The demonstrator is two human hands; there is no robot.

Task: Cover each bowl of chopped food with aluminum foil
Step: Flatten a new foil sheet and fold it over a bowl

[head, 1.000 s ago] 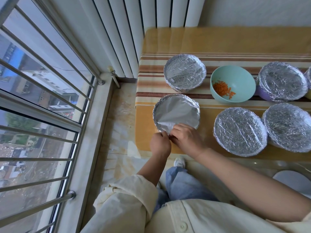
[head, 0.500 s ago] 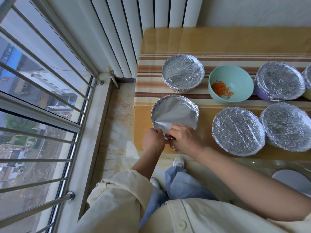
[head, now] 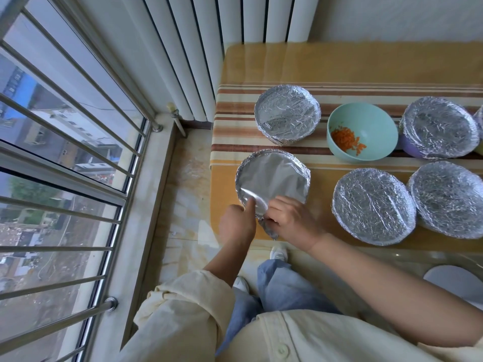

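Note:
A bowl under smooth aluminum foil [head: 274,176] sits at the table's near left corner. My left hand [head: 236,223] has its fingers curled and its thumb pressing the foil at the bowl's near rim. My right hand [head: 292,220] pinches a loose foil flap at the same rim, folding it down the side. An uncovered teal bowl [head: 366,129] with chopped orange carrot stands behind and to the right. Several other bowls wear crinkled foil: one at the back left [head: 287,113], two at the front right [head: 373,205] [head: 449,197], one at the back right [head: 439,124].
The table [head: 339,66] has a yellow and brown striped cloth under a clear sheet. A white radiator [head: 222,27] stands behind its left corner. A barred window [head: 65,152] and marble sill fill the left. A pale round stool [head: 457,280] shows at the lower right.
Both hands stayed at the near rim of the foil bowl. The left thumb has come up onto the foil, and the right hand now folds the flap further down the side.

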